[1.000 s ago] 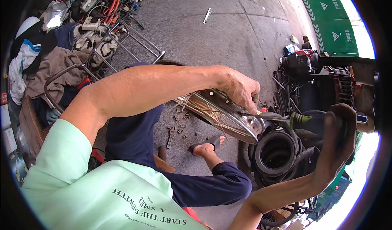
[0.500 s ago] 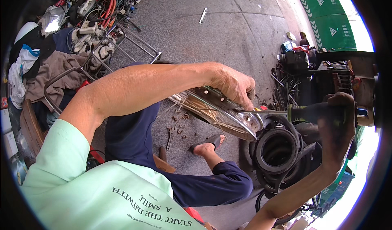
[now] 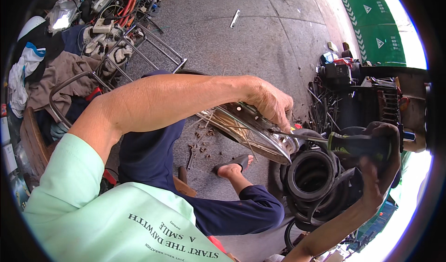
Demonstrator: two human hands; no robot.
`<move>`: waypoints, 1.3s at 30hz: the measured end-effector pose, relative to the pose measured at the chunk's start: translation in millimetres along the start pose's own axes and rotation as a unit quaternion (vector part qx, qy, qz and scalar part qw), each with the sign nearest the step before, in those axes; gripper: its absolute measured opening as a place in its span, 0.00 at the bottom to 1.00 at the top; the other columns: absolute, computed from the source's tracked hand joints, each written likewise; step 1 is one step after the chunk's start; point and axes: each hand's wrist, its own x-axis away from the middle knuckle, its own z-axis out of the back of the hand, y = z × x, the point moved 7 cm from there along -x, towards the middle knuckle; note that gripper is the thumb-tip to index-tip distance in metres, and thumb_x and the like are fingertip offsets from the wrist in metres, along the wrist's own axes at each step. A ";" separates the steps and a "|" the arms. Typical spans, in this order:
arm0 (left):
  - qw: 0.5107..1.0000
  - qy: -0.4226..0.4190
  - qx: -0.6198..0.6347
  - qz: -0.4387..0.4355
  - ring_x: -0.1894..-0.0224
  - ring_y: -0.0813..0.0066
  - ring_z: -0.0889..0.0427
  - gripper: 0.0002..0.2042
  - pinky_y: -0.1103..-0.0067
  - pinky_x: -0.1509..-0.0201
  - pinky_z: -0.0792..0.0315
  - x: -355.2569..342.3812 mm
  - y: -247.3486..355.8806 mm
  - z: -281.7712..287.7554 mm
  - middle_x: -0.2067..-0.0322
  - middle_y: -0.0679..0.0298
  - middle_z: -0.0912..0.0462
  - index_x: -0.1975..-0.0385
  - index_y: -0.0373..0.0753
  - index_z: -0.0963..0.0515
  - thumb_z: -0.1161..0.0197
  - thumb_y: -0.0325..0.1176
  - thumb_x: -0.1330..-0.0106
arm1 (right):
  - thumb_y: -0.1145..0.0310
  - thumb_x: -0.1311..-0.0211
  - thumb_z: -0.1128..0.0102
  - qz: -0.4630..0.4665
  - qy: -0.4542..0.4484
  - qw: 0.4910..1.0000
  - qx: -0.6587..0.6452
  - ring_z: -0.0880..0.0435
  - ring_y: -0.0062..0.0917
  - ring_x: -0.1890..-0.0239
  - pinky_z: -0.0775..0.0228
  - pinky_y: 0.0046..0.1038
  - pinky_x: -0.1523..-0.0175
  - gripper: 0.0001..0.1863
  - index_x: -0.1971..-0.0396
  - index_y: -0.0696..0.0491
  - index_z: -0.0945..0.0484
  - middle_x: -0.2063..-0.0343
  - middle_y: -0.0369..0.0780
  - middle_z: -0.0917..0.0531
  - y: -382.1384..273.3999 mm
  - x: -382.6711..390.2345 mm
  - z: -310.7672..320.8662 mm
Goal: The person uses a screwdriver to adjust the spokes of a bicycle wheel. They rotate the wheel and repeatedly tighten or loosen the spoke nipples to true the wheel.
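Observation:
A bicycle wheel (image 3: 237, 134), with a shiny rim and thin spokes, lies slanted across the middle of my view, partly hidden by my left forearm. My left hand (image 3: 272, 103) is closed over its right part, fingertips bent down at the metal there; exactly what they pinch is hard to see. In my shadowed, blurred right hand (image 3: 376, 162) is a screwdriver (image 3: 348, 143) with a black and yellow-green handle. Its long shaft reaches left to the wheel, close beside my left fingertips.
Tangled cables (image 3: 125, 4), clothes (image 3: 60, 83) and a metal frame (image 3: 151, 50) lie left. Small parts and a wrench (image 3: 190, 157) lie below the wheel. Right are stacked tyres (image 3: 309, 173), metal rods (image 3: 325, 108), toolboxes and a green barrier (image 3: 376, 27). My legs are below.
My right hand and the screwdriver rose slightly, then came back down, the handle turning in my grip. My left hand has stayed at the wheel with little movement.

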 end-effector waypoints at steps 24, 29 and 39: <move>0.999 -0.006 0.017 0.044 0.50 0.55 0.19 0.38 0.64 0.48 0.26 -1.7 -1.8 0.7 0.53 0.42 0.19 0.46 0.28 0.25 0.32 0.60 0.44 | 0.66 0.38 0.39 -0.075 0.037 0.996 0.028 0.30 0.14 0.66 0.40 0.16 0.60 0.13 0.58 0.57 0.26 0.69 0.33 0.26 20.9 10.1 8.2; 0.998 0.042 0.029 0.035 0.51 0.53 0.18 0.40 0.65 0.49 0.26 0.1 -5.7 2.4 0.54 0.42 0.19 0.47 0.27 0.25 0.32 0.62 0.46 | 0.66 0.40 0.37 -0.167 0.070 0.980 0.077 0.28 0.15 0.64 0.37 0.18 0.57 0.16 0.55 0.57 0.27 0.67 0.33 0.25 39.3 10.7 14.0; 0.993 -0.075 0.076 0.048 0.68 0.64 0.17 0.33 0.71 0.67 0.25 1.6 -3.8 -2.6 0.60 0.48 0.17 0.49 0.27 0.25 0.35 0.37 0.60 | 0.59 0.38 0.37 -0.123 0.030 0.991 0.034 0.26 0.16 0.62 0.36 0.19 0.54 0.19 0.54 0.56 0.26 0.65 0.35 0.23 35.3 7.3 11.5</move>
